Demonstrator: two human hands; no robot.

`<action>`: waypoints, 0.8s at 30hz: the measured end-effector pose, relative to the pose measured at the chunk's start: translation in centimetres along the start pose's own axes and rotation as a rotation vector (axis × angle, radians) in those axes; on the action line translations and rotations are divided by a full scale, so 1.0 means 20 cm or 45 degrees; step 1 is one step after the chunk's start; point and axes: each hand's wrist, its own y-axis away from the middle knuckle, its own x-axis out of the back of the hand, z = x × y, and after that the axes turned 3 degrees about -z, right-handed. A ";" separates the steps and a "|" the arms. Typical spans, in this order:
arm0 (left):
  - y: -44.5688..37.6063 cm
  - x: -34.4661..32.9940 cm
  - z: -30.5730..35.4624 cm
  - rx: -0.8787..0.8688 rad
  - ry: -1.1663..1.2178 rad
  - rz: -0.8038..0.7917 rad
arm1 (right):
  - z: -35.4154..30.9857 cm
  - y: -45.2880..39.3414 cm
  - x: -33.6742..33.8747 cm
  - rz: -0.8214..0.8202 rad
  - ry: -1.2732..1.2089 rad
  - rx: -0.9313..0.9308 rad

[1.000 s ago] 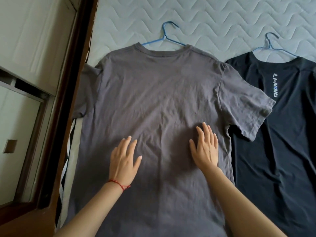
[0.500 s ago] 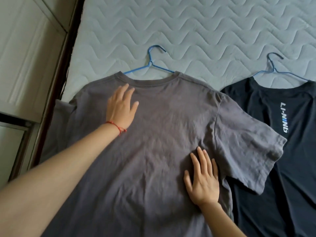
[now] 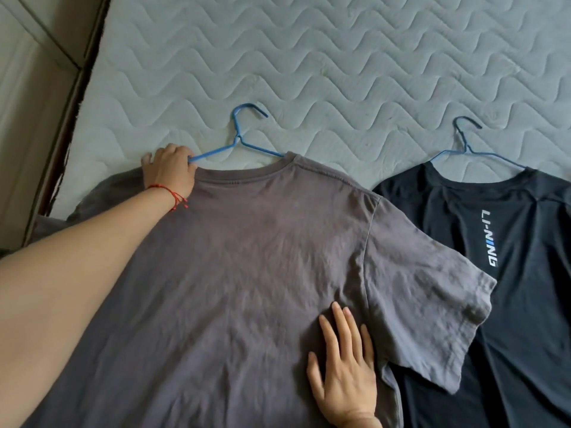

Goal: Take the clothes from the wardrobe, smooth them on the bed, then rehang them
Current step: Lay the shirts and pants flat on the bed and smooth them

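Left hand grips blue hanger arm at grey T-shirt shoulder; right hand lies flat on it (fingers beside sleeve seam).

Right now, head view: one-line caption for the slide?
Left hand grips blue hanger at grey T-shirt shoulder; right hand flat on it.

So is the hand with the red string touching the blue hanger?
Touching. The head view shows the left hand curled round the blue hanger arm at the grey shirt shoulder, with no gap between them.
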 end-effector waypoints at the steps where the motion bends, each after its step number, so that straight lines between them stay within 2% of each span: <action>1: 0.00 0.01 -0.01 -0.027 0.037 -0.008 | 0.00 0.00 0.00 0.006 0.007 0.005; 4: 0.03 0.07 -0.02 -0.078 0.180 -0.022 | 0.00 0.01 0.01 0.015 0.019 0.009; 9: 0.17 0.19 0.01 -0.098 0.346 0.178 | -0.01 0.01 0.04 0.038 -0.024 0.020; 14: 0.35 0.31 0.08 -0.237 0.423 0.394 | 0.08 -0.15 0.25 0.333 -0.145 0.123; 16: 0.41 0.36 0.11 -0.267 0.449 0.430 | 0.18 -0.30 0.37 0.486 -0.143 0.033; 19: 0.48 0.39 0.15 -0.285 0.450 0.452 | 0.35 -0.63 0.52 0.599 -0.323 -0.322; 21: 0.51 0.40 0.17 -0.283 0.450 0.456 | 0.41 -0.85 0.58 0.513 -0.420 -0.506; 24: 0.53 0.39 0.18 -0.246 0.470 0.465 | 0.48 -1.15 0.55 0.177 -0.457 -0.593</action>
